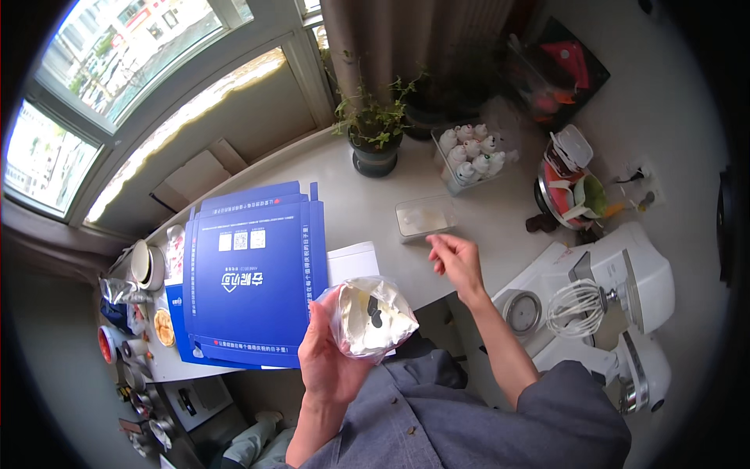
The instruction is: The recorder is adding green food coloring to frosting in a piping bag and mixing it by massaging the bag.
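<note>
My left hand [331, 357] holds an open clear plastic bag of white cream [375, 316] from its left side and below. Black matter lies on top of the cream. My right hand [460, 264] is raised to the right of the bag, with thumb and forefinger close together at the near edge of a clear plastic container [425, 218] that has pale contents. Whether anything small sits between those fingertips, I cannot tell. Behind my left hand, a large flat blue printed cardboard box [258, 316] lies on the counter, beside white paper or card [353, 264].
Several white dropper bottles stand in a clear bin [463, 182] near a potted plant [375, 155]. At right are a stand mixer [650, 275] with a wire whisk [577, 311] and a kitchen scale or bowl stack [554, 199]. Bowls [146, 264] stand at far left, below the window.
</note>
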{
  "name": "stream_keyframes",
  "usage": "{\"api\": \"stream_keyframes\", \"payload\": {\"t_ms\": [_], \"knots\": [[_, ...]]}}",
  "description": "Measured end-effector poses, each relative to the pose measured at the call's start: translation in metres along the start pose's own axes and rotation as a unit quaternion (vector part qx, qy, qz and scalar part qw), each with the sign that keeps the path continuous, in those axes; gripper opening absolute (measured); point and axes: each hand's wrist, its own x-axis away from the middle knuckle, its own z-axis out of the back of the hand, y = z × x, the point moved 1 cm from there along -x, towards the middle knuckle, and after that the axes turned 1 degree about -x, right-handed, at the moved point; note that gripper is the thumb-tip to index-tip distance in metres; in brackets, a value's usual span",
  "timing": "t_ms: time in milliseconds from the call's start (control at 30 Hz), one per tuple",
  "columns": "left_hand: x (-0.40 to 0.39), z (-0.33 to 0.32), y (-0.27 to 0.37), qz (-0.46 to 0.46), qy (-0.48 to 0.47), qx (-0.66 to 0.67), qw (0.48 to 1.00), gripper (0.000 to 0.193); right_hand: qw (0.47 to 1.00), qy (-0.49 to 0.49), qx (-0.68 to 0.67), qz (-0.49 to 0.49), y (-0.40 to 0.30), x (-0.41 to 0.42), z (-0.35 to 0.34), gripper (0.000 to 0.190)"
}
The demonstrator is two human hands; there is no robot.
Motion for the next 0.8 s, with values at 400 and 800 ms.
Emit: {"api": "stream_keyframes", "payload": {"t_ms": [400, 800], "knots": [[0.085, 0.052, 0.005, 0.189, -0.072, -0.007, 0.979, 0.057, 0.982, -0.101, -0.155, -0.034, -0.019, 0.217, -0.070, 0.043], [0.176, 0.065, -0.032, 0.301, -0.127, -0.032, 0.945, 0.051, 0.960, 0.211, -0.052, 0.174, 0.017, 0.370, -0.059, 0.027]]}}
